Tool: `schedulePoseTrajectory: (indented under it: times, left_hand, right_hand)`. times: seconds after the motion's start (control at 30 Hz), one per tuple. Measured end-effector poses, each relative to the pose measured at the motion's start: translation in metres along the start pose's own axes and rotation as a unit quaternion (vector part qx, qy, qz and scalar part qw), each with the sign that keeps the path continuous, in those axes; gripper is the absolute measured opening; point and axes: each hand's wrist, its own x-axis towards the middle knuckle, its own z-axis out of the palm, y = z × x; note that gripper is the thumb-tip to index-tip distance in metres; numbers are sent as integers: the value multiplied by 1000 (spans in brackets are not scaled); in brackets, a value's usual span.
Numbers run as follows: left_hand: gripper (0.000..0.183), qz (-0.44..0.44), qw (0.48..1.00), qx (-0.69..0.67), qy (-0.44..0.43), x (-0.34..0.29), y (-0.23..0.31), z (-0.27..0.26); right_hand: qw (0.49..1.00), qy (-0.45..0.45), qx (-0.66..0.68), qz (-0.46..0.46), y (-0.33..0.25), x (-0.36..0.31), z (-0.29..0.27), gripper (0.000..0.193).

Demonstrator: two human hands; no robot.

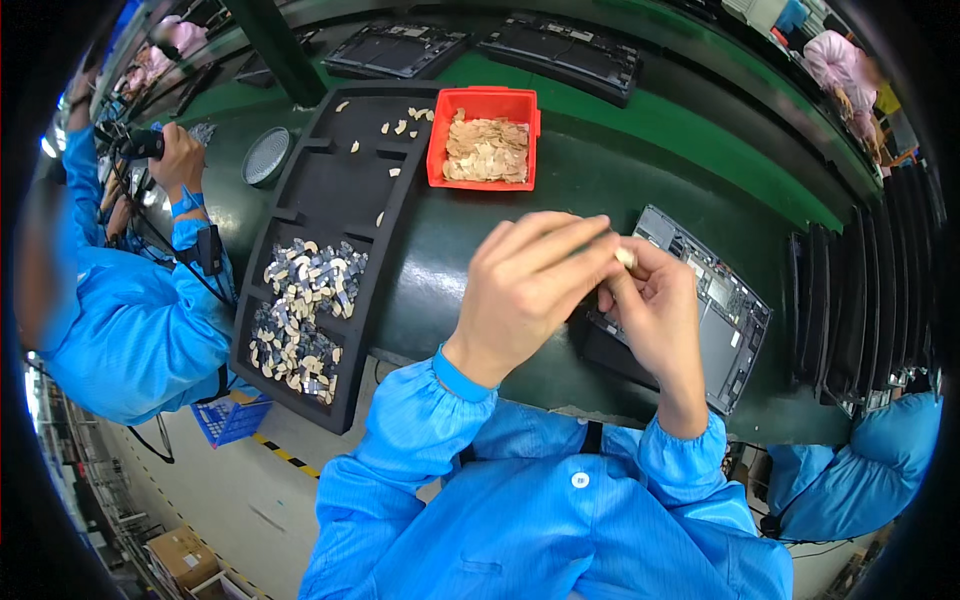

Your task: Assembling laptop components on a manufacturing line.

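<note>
Fingers of the right hand (655,310) are drawn together in a pinch on a small cream piece (626,257), held up above the tabletop (560,165) toward its near edge. Those of the left hand (525,290) are nearly straight and close together, their tips right at the piece (whether they grip it too or only touch it, I cannot tell).

Below the right hand lies an opened laptop base (735,330), tilted relative to the tabletop's near edge, its inner parts facing up. To its right, toward the right end of the tabletop, stands a row of dark panels (860,300), packed side by side.

Left of both hands, a long black tray (335,195) runs from near the tabletop's far edge to past its near edge. Its near compartments hold a heap of cream-and-dark pieces (310,285); a few cream bits (400,127) are scattered toward its far end. Just beside the tray's far right corner sits a red bin (490,102) with flat tan pieces (487,155) inside. Left of the tray is a round dish (268,157), and farther left a co-worker's hand (178,160) is raised near the tabletop's left end.
</note>
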Motion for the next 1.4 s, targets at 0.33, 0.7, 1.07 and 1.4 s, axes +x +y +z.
schedulePoseTrajectory:
  times: [0.33,0.7,1.07,1.4]
  left_hand:
    - [23,-87,976,-197,-29,-3,-4,-3]
    - [11,-52,992,105,54,19,-53,-22]
    - [35,-301,929,-211,-37,24,6,0]
    - [19,-65,893,-294,-335,46,86,81]
  right_hand:
    - [988,-43,-94,-118,-8,-7,0,16]
    - [957,4,-214,-198,-6,21,18,22]
    - [872,123,-319,-351,0,19,22,37]
    - [904,181,370,-117,21,-67,-87,26]
